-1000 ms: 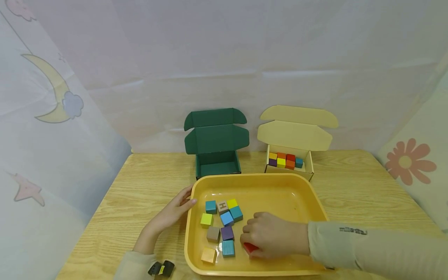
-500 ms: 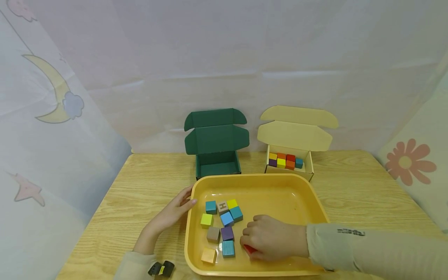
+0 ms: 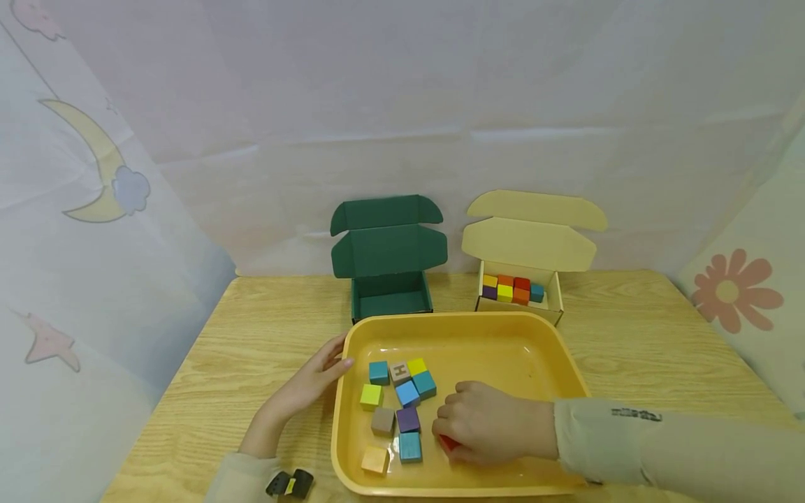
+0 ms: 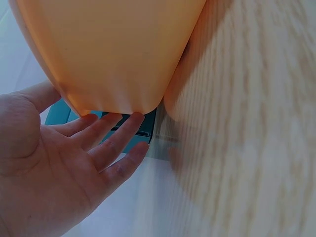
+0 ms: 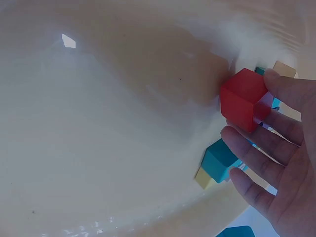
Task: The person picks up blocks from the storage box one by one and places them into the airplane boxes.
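Note:
In the head view my right hand (image 3: pixel 472 423) is low over the yellow tray (image 3: pixel 490 335), holding a red cube (image 5: pixel 245 98) between thumb and fingers. The right wrist view shows the thumb on one side of that cube and the fingers below it. Just left of the hand are a teal cube (image 3: pixel 410 446) and a purple cube (image 3: pixel 408 419). My left hand (image 3: pixel 314 377) rests at the tray's left rim, thumb at the edge. Its fingers (image 4: pixel 118 143) are spread, fairly straight, and touch the outer wall near the far corner.
More cubes lie in the tray's left half, among them a grey one (image 3: pixel 383 422) and an orange-yellow one (image 3: pixel 375 460). Behind stand an open green box (image 3: pixel 390 251) and an open cream box (image 3: pixel 528 244) with several coloured cubes inside. A black strap (image 3: pixel 291 483) lies beside the left sleeve.
My right hand has shifted only very slightly and still holds the red cube in the same spot. The left hand and the other cubes stay where they were.

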{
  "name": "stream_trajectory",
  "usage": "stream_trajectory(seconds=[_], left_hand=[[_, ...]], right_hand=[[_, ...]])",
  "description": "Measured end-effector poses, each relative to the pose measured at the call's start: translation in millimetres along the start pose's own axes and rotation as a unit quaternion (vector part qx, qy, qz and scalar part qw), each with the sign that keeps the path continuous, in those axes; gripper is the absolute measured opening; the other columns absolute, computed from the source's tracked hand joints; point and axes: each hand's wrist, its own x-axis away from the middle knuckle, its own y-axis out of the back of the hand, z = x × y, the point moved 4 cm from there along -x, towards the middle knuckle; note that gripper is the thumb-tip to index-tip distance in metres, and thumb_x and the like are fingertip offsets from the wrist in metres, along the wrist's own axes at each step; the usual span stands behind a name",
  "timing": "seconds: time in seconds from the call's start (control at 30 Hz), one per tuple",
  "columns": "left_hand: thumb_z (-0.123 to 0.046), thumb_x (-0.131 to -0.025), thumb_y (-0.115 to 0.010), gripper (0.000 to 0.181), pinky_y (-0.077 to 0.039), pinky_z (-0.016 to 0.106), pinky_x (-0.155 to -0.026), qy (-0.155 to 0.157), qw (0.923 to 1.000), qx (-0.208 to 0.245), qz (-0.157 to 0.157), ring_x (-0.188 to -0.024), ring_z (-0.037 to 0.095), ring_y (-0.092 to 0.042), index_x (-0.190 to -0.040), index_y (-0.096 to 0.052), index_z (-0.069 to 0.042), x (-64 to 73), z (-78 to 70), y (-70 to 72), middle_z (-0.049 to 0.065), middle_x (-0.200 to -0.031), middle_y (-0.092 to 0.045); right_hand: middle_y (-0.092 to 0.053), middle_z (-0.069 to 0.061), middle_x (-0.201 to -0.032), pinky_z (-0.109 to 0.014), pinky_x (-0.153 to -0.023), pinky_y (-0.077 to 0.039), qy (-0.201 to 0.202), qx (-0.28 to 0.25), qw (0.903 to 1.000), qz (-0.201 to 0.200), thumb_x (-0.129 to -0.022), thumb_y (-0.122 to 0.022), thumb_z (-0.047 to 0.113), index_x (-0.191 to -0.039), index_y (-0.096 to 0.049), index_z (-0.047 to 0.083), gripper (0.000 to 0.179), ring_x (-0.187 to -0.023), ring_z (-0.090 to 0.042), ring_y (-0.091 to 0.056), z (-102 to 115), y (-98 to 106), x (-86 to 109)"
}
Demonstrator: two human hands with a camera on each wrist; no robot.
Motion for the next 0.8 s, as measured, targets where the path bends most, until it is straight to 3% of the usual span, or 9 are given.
stream_trajectory(seconds=[0.37,0.8], left_hand=[[-0.029,-0.106,-0.049,0.061,-0.03,0.056,-0.112,0.005,1.0,0.0,-0.005,-0.142,0.04,-0.031,-0.156,-0.023,-0.007,-1.8,2.3,0.3,0.021,-0.157,-0.031],[-0.027,-0.106,-0.049,0.06,-0.029,0.058,-0.112,0.003,1.0,0.004,0.001,-0.141,0.042,-0.031,-0.156,-0.023,-0.005,-0.4,-1.3,-1.0,0.023,-0.156,-0.029]], right_hand=[[-0.059,0.015,-0.076,-0.026,-0.072,-0.048,-0.017,0.022,0.9995,-0.012,-0.088,-0.074,0.036,-0.094,-0.069,0.023,0.015,-0.066,-0.004,-0.048,-3,8,9.9],[-0.064,0.013,-0.082,-0.036,-0.082,-0.053,-0.045,0.035,0.9982,-0.018,-0.087,-0.076,0.039,-0.099,-0.07,0.02,0.024,-0.075,-0.007,-0.057,-16,14,26.4]])
